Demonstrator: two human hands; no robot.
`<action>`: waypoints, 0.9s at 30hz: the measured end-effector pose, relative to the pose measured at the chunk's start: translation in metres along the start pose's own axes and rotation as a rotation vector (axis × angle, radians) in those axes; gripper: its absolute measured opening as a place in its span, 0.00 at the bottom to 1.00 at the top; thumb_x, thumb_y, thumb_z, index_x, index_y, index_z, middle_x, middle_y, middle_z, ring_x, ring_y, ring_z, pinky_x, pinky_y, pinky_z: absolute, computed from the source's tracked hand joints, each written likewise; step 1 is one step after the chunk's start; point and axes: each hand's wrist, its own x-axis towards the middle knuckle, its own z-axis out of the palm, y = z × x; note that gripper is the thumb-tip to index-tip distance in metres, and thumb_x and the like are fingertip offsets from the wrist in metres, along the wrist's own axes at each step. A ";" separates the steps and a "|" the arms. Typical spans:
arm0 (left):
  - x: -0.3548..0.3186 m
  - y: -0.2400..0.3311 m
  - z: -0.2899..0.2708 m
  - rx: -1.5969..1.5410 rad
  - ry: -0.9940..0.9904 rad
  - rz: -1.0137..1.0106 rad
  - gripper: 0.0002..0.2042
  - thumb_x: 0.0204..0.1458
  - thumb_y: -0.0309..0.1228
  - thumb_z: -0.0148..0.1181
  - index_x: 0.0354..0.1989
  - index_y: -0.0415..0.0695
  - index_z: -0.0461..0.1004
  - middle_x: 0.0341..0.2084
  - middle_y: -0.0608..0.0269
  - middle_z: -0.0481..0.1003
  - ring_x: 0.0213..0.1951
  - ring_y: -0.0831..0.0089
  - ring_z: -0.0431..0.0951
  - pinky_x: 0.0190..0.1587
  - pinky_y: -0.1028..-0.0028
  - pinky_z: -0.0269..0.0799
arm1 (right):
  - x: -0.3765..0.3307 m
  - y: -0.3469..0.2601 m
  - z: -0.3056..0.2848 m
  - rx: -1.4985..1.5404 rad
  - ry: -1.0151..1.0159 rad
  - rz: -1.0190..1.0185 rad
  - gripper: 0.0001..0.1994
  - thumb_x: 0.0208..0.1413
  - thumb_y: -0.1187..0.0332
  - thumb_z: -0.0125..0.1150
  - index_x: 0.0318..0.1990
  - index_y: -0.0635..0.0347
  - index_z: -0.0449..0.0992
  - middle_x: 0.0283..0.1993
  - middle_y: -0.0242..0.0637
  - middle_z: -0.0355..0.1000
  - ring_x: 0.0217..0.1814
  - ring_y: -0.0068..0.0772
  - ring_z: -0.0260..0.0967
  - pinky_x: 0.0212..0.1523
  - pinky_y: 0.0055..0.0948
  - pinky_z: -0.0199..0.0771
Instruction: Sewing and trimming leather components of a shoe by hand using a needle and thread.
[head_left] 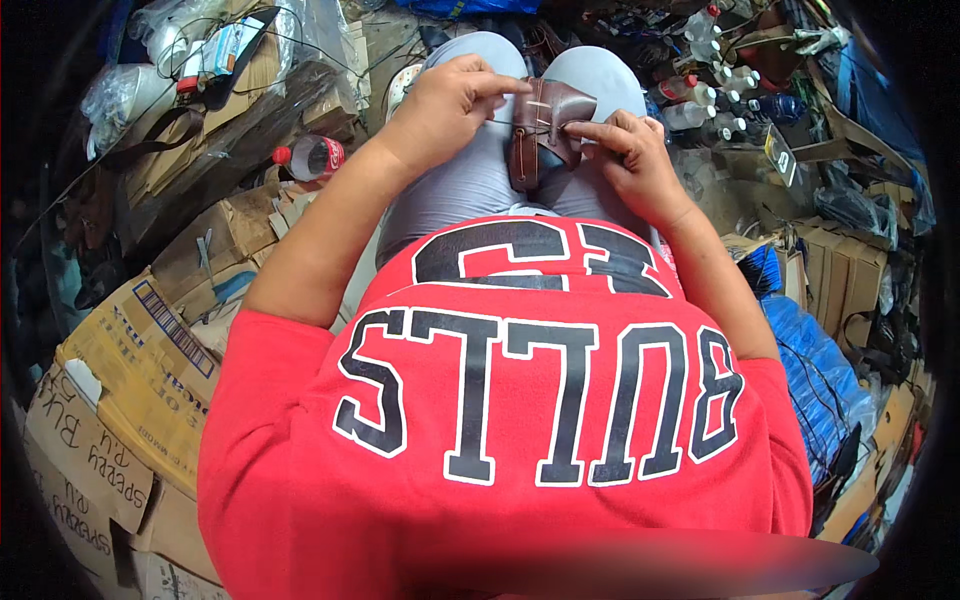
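A brown leather shoe upper (pixel 531 160) rests on my lap between my grey-trousered knees, with pale stitches across its top. A thin dark lace (pixel 510 124) runs across it and out toward my left hand (pixel 462 98). That hand is closed on the lace, its index finger reaching to the upper's left edge. On the other side my right hand (pixel 640 165) is closed, with thumb and index finger pinched at the lace over the leather. Its fingertips hide the exact grip.
A cola bottle (pixel 312 158) lies to my left, above flattened cardboard boxes (pixel 150 350). Several small bottles (pixel 690 115) stand at the far right. Blue plastic sheeting (pixel 815 370) and stacked cardboard (pixel 840 265) lie close on my right.
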 end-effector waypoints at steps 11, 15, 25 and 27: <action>-0.006 -0.003 0.004 0.243 0.064 0.117 0.06 0.44 0.31 0.64 0.31 0.58 0.81 0.19 0.70 0.63 0.31 0.71 0.64 0.39 0.71 0.57 | 0.019 0.020 -0.007 0.148 -0.152 0.075 0.15 0.50 0.76 0.55 0.40 0.39 0.79 0.31 0.25 0.67 0.41 0.26 0.65 0.54 0.35 0.44; -0.004 -0.002 0.005 0.279 0.039 0.118 0.07 0.44 0.31 0.63 0.32 0.59 0.81 0.20 0.71 0.62 0.31 0.72 0.64 0.40 0.70 0.55 | 0.020 0.023 -0.004 0.205 -0.146 0.106 0.15 0.50 0.76 0.56 0.39 0.40 0.80 0.32 0.25 0.68 0.41 0.26 0.65 0.54 0.34 0.44; 0.001 0.008 0.005 0.372 0.016 0.253 0.08 0.44 0.28 0.61 0.32 0.58 0.80 0.21 0.72 0.65 0.34 0.72 0.67 0.43 0.69 0.53 | 0.024 0.021 -0.009 0.290 -0.181 0.134 0.18 0.43 0.80 0.54 0.39 0.47 0.81 0.29 0.28 0.67 0.35 0.24 0.65 0.43 0.21 0.64; -0.001 0.005 0.007 0.342 0.003 0.245 0.09 0.44 0.28 0.61 0.33 0.58 0.80 0.21 0.72 0.65 0.34 0.72 0.66 0.44 0.69 0.53 | 0.023 0.023 -0.009 0.338 -0.198 0.150 0.19 0.41 0.81 0.52 0.39 0.48 0.81 0.29 0.28 0.67 0.35 0.23 0.65 0.43 0.20 0.64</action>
